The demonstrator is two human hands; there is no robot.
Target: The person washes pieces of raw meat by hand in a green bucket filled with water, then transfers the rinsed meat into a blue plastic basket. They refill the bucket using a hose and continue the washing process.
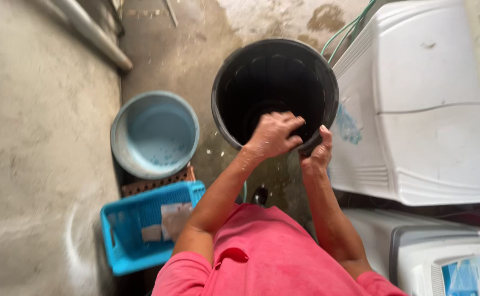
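Head camera looks straight down on a person in a pink shirt, both arms stretched out to a black bucket (275, 87) standing on the wet concrete floor (185, 49). Left hand (275, 134) is curled over the bucket's near rim, fingers bent and closed on the edge. Right hand (319, 151) sits just beside it on the same rim, thumb side up, fingers wrapped round the outside; it looks clamped on, though the fingertips are hidden behind the wall of the bucket.

As far as I can judge, the work is at an early point: the bucket is gripped by its near edge but rests on the floor, and its dark inside shows nothing I can make out, so whatever is to be done with it is mostly left.

Left of the bucket lies a pale blue basin (155, 134), apart from it. Nearer, a blue plastic basket (141, 230) holds some flat pieces. Close on the right a white washing machine (426, 104) stands nearly touching the bucket, leaving little room that side. A grey pipe (92, 35) runs along the far left wall.
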